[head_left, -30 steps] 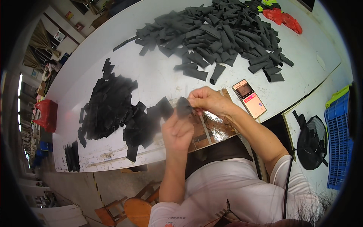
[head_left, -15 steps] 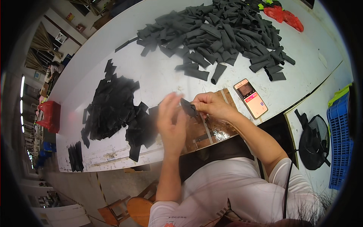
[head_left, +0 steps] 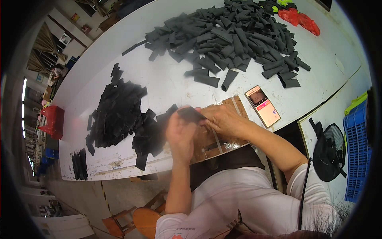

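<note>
A small black fabric piece [head_left: 191, 114] is held between my two hands, above a brown board at the table's near edge. My right hand [head_left: 225, 119] pinches its right end between thumb and fingers. My left hand [head_left: 181, 133] is curled at its left side, slightly smeared by motion, and the piece covers part of its fingers. Left of my left hand lies a heap of flat black fabric pieces [head_left: 119, 113], with loose ones reaching close to the wrist. Farther off is a large pile of dark grey fabric tubes [head_left: 227, 38].
The brown board [head_left: 234, 137] has clear tape across it. A lit phone [head_left: 263, 106] lies right of it. A small black stack [head_left: 79, 164] sits at the table's left corner. Red plastic bags [head_left: 298, 20] lie far right; a blue crate [head_left: 357, 151] and black mesh bag [head_left: 330, 153] are at right.
My left hand has come in against the fabric piece, which has shifted a little left and now spans both hands. My right hand has turned over slightly, knuckles more upward.
</note>
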{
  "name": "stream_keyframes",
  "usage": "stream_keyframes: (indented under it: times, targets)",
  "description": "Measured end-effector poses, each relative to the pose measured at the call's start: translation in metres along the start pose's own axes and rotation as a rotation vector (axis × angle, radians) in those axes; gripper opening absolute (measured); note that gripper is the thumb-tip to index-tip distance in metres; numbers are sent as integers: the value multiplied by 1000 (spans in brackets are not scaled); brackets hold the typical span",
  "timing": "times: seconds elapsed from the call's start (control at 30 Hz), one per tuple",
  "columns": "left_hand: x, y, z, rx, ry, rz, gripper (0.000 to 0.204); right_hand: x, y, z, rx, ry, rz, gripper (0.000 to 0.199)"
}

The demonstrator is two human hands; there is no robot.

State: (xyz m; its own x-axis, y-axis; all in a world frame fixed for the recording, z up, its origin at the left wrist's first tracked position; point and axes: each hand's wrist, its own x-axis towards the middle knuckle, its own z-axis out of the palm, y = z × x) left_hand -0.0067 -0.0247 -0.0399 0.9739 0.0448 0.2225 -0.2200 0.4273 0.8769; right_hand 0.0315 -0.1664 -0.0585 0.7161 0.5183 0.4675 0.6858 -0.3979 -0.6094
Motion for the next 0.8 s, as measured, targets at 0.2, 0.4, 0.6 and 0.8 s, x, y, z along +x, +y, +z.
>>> stream_keyframes:
  times: [0.2, 0.4, 0.6, 0.8]
  targets:
    - [14, 24, 17, 403, -149, -133, 8, -4, -5, -5, 136, 29, -54, 15]
    - [10, 11, 15, 486, -31, 85, 18, -2, 7, -1, 14, -145, 86, 16]
    - [11, 10, 8, 264, 9, 171, 17, 11, 0, -13, 57, -133, 28, 18]
    - [9, 17, -8, -229, 119, 126, 14, 13, -5, -8, 41, -144, 45, 25]
